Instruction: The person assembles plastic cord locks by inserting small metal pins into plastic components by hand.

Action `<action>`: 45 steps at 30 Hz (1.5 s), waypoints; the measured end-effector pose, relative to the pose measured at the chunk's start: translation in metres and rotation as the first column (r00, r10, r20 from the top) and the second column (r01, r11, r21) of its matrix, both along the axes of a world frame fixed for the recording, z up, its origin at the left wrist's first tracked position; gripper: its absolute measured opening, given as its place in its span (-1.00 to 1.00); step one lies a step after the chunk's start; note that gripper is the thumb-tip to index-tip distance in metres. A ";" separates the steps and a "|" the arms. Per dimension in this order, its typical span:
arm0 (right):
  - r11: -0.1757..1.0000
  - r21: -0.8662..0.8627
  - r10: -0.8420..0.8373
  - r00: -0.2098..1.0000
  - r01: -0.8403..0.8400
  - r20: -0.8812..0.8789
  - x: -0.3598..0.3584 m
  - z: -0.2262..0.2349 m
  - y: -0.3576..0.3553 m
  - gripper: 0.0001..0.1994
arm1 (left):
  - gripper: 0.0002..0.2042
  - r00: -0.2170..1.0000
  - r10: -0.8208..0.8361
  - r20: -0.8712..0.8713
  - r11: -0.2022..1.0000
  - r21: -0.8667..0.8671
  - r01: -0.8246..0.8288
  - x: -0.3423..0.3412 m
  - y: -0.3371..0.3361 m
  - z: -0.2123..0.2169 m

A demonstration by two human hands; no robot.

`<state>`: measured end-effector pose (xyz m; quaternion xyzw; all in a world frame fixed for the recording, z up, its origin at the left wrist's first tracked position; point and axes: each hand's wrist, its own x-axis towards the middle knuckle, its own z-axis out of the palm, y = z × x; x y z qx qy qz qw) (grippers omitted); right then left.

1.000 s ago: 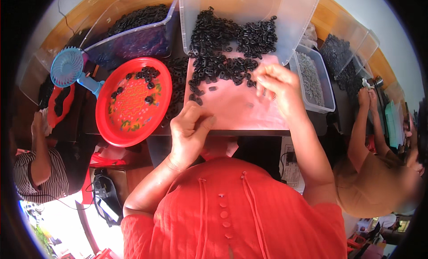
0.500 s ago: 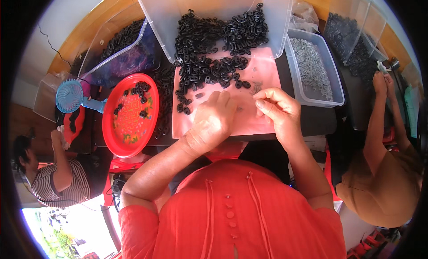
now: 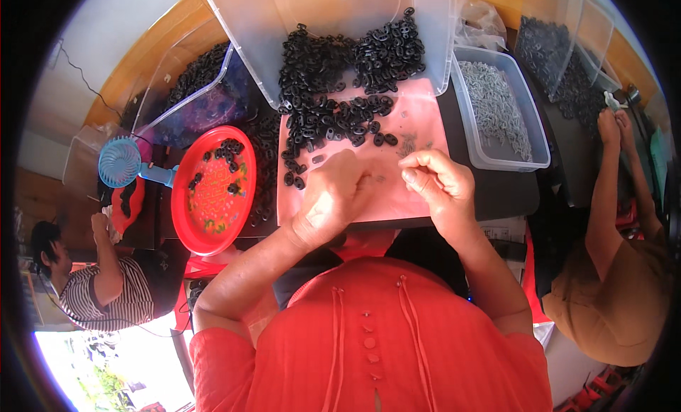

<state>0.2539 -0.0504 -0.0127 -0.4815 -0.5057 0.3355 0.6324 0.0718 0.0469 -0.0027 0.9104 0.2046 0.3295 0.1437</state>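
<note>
Step in hand, as judged: assembly or sorting of small parts at the near edge of the pink work mat (image 3: 418, 192), both hands brought together over it.

Left hand (image 3: 333, 199) rests knuckles-up on the mat, fingers curled inward. What sits under them is hidden; whether they pinch a part cannot be told.

Right hand (image 3: 440, 181) hovers just beside the left, thumb and forefinger closed to a fine pinch. Something very small may be between the tips, too small to identify.

The black plastic rings (image 3: 333, 121) lie heaped just beyond the hands, spilling from the tilted clear bin (image 3: 433, 50) onto the mat. A few small grey metal pieces (image 3: 408, 144) lie scattered between heap and right hand.

Next move, as judged, calls for a precise fingertip pick of a single ring from the heap edge without dragging neighbours.

Nearby: red round tray (image 3: 186, 199) with some rings, to the left; clear tub of grey parts (image 3: 500, 110), to the right.
</note>
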 end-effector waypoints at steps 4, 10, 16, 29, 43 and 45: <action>0.987 0.157 -0.015 0.968 -0.025 0.250 -0.010 0.011 0.003 -0.87 | -0.92 0.982 0.117 0.149 0.752 -0.659 0.011 -0.009 -0.026 0.022; 0.976 0.094 0.188 0.978 -0.197 0.094 -0.026 0.006 0.003 -0.89 | -0.90 0.886 0.428 0.178 0.038 -0.983 0.179 -0.015 -0.048 0.035; 0.962 -0.055 0.256 0.954 -0.267 -0.158 -0.036 0.011 0.000 -0.95 | -0.88 0.856 0.457 0.241 0.008 -0.964 0.267 -0.022 -0.050 0.032; 0.981 0.174 0.021 0.945 -0.082 0.327 -0.031 0.007 0.010 -0.87 | -0.84 0.857 0.495 -0.143 0.864 -0.021 -0.503 -0.058 0.003 0.019; 0.990 0.043 0.125 0.978 -0.134 0.169 -0.020 0.002 0.006 -0.93 | -0.82 0.959 0.195 -0.205 0.980 0.076 -0.183 -0.033 0.029 0.023; 0.990 0.038 0.126 0.977 -0.134 0.172 -0.020 0.002 0.006 -0.93 | -0.84 0.959 0.154 -0.238 0.982 0.143 -0.123 -0.030 0.033 0.024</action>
